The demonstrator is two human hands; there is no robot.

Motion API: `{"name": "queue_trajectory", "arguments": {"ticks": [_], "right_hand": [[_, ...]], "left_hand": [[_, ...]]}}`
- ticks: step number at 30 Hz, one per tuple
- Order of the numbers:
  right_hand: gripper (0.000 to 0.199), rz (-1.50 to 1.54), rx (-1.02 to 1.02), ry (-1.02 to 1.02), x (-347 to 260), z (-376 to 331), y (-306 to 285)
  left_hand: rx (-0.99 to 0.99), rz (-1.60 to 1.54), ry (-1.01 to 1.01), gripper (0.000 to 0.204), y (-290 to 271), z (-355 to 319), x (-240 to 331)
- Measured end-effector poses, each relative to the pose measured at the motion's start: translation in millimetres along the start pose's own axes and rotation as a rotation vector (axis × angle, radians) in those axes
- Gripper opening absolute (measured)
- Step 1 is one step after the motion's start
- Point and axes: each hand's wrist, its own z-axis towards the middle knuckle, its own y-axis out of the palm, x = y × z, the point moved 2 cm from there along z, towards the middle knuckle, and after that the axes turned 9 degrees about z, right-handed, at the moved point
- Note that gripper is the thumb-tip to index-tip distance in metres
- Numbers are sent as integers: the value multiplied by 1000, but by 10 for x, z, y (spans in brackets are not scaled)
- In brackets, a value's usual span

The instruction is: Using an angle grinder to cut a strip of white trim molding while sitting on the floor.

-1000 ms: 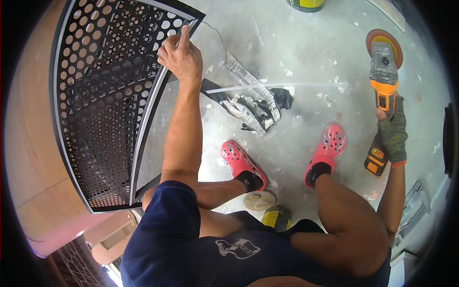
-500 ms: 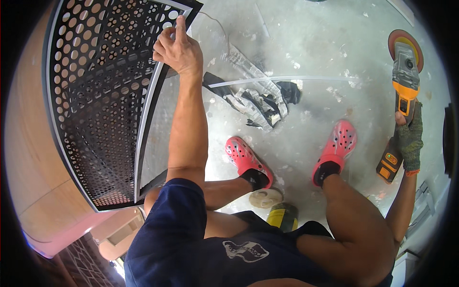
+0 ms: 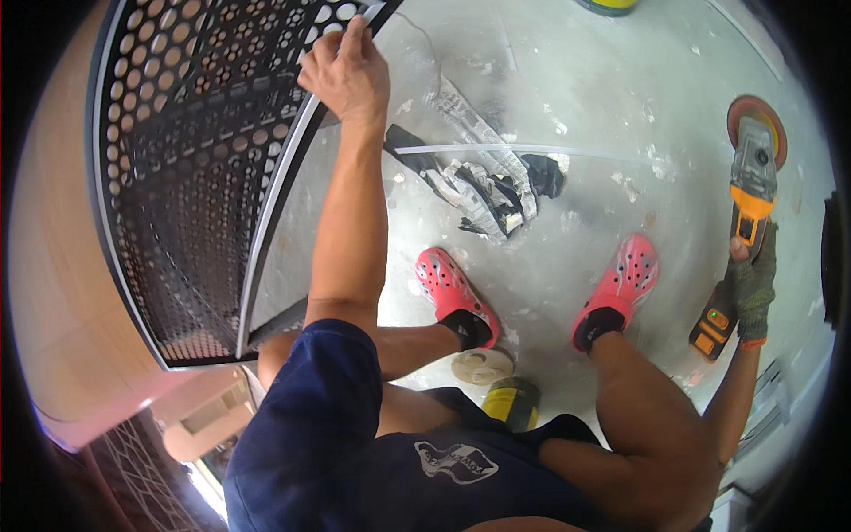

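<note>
My bare left hand (image 3: 350,75) is at the upper right corner of a black perforated panel (image 3: 191,177) with a grey and black frame. Its fingers are bent over the frame's edge, with the index fingertip on the grey strip; the thumb is hidden. Over at the right, my right hand (image 3: 753,284), in a dark knitted glove with an orange cuff, is wrapped around the handle of a cordless angle grinder (image 3: 752,182). The grinder's round reddish-brown disc (image 3: 756,129) points away from me, and a small green light shows on its battery end.
Crumpled newspaper and black scraps (image 3: 492,195) lie on the stained pale floor beneath a thin white strip (image 3: 532,149). Between my pink clogs and my lap are a round beige disc (image 3: 481,366) and a yellow-and-black can (image 3: 511,403). Another yellow-green can (image 3: 607,7) stands at the far edge.
My left index finger has bent from pointing outward to resting on the frame's corner. The grinder sits slightly lower in view. The far can's yellow-green side has come into sight.
</note>
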Motion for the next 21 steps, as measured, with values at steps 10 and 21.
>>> {"name": "queue_trajectory", "arguments": {"ticks": [10, 21], "right_hand": [[65, -43, 36, -36, -228, -721, 111], [54, 106, -26, 2, -1237, -1483, 373]], "left_hand": [[-174, -232, -190, 12, -460, 31, -727], [-191, -141, -91, 17, -1242, -165, -1324]]}}
